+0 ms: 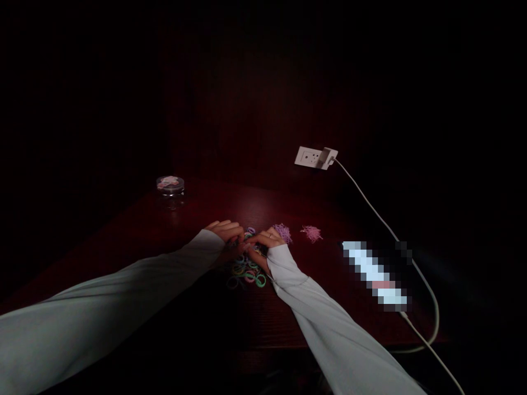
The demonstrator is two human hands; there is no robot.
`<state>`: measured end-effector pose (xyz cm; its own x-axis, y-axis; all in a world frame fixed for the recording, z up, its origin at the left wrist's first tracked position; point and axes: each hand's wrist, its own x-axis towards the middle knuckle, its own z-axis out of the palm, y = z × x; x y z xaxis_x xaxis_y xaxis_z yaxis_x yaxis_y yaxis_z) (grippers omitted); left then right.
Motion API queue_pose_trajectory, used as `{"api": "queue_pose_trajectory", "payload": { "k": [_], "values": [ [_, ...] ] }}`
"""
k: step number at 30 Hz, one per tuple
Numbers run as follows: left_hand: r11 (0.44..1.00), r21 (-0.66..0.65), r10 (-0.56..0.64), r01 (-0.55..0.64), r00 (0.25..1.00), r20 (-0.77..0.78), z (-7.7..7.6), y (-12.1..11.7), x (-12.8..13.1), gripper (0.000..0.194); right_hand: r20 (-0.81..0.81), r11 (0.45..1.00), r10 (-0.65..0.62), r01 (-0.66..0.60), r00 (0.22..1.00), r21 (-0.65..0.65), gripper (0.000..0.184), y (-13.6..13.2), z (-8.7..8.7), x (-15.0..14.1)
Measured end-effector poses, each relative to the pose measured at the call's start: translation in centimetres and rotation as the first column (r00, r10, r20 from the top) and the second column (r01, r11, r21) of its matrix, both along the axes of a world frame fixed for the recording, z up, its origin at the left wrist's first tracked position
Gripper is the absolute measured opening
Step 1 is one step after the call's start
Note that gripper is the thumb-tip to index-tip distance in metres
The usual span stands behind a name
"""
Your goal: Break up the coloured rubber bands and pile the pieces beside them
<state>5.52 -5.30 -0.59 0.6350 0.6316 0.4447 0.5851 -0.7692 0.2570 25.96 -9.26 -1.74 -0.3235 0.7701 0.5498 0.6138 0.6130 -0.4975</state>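
Over a loose pile of small coloured hair ties, my two hands come together with their fingertips touching or nearly so. My left hand is closed, its fingers bent and thumb pointing inward. From the other side my right hand meets it, index finger and thumb drawn together. Whatever is between the fingers is too small and dark to make out. Just beyond my right hand lies a purple bundle of thin strands or bands. Farther right is a similar pink bundle.
On the dark red table, a round clear container stands at the back left. A lit, blurred-out phone lies at the right with a white cable nearby. A charger is plugged into the wall socket.
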Motion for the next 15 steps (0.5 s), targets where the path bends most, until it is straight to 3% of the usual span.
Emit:
{"api": "queue_pose_trajectory", "payload": {
  "k": [10, 15],
  "values": [
    [1.0, -0.018, 0.019, -0.019, 1.0, -0.003, -0.29, 0.54, -0.37, 0.034, -0.042, 0.999, -0.035, 0.033, 0.999, -0.034, 0.02, -0.21, 0.37, 0.08],
    [0.999, -0.012, 0.053, -0.053, 0.999, -0.006, 0.12, 0.57, -0.6, 0.032, -0.088, 0.99, -0.123, 0.116, 0.989, -0.076, 0.021, -0.08, 0.2, 0.35]
  ]
}}
